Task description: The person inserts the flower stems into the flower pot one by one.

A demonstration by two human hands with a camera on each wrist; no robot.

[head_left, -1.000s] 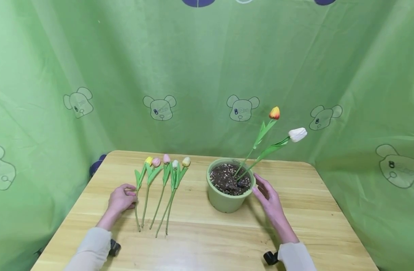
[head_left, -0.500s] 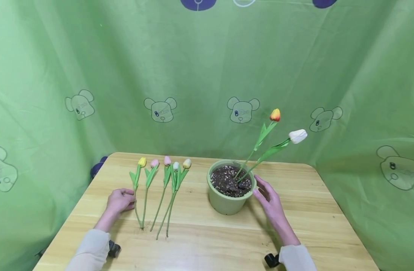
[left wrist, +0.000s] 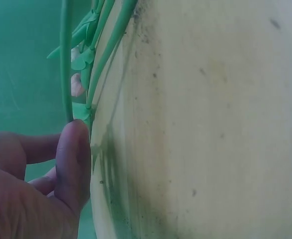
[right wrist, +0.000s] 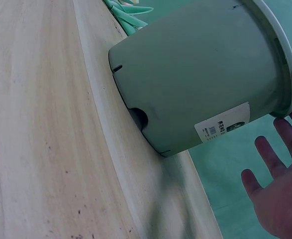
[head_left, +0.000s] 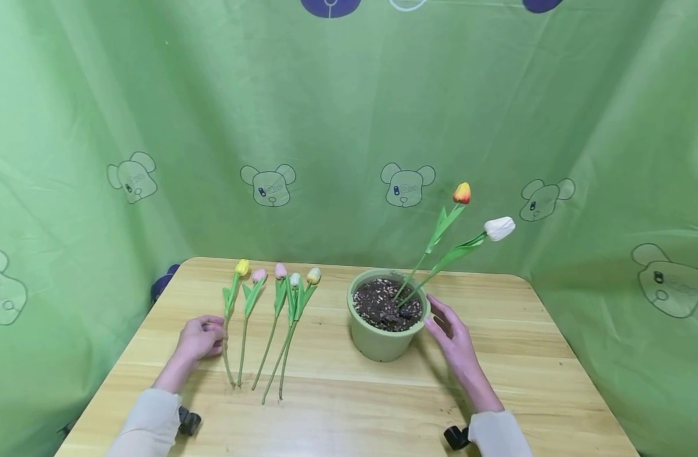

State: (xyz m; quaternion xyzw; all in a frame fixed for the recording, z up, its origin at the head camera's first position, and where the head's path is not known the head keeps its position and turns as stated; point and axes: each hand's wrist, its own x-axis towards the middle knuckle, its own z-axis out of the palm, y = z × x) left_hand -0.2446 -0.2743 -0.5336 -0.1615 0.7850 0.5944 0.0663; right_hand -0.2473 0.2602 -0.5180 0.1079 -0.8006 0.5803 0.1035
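Observation:
My left hand [head_left: 199, 338] pinches the stem of a yellow tulip [head_left: 242, 267] at the left end of a row of artificial tulips. In the left wrist view, thumb and finger meet on the green stem [left wrist: 66, 59]. My right hand [head_left: 457, 339] rests at the right side of a green flower pot [head_left: 381, 346], its fingers spread and touching the rim. Dark soil [head_left: 380, 304] fills the pot. A red-and-yellow tulip [head_left: 462, 193] and a white tulip [head_left: 499, 228] stand in it, both leaning right.
Right of the yellow tulip lie two pink tulips, one [head_left: 259, 275] nearer the left hand, then a pale tulip [head_left: 294, 279] and a cream tulip [head_left: 314, 275] with crossing stems. The wooden table [head_left: 349, 419] is backed by a green curtain [head_left: 337, 127].
The yellow tulip has shifted left, apart from the pink one beside it, as my left hand moved slightly left with its stem. My right hand and the pot have stayed in place.

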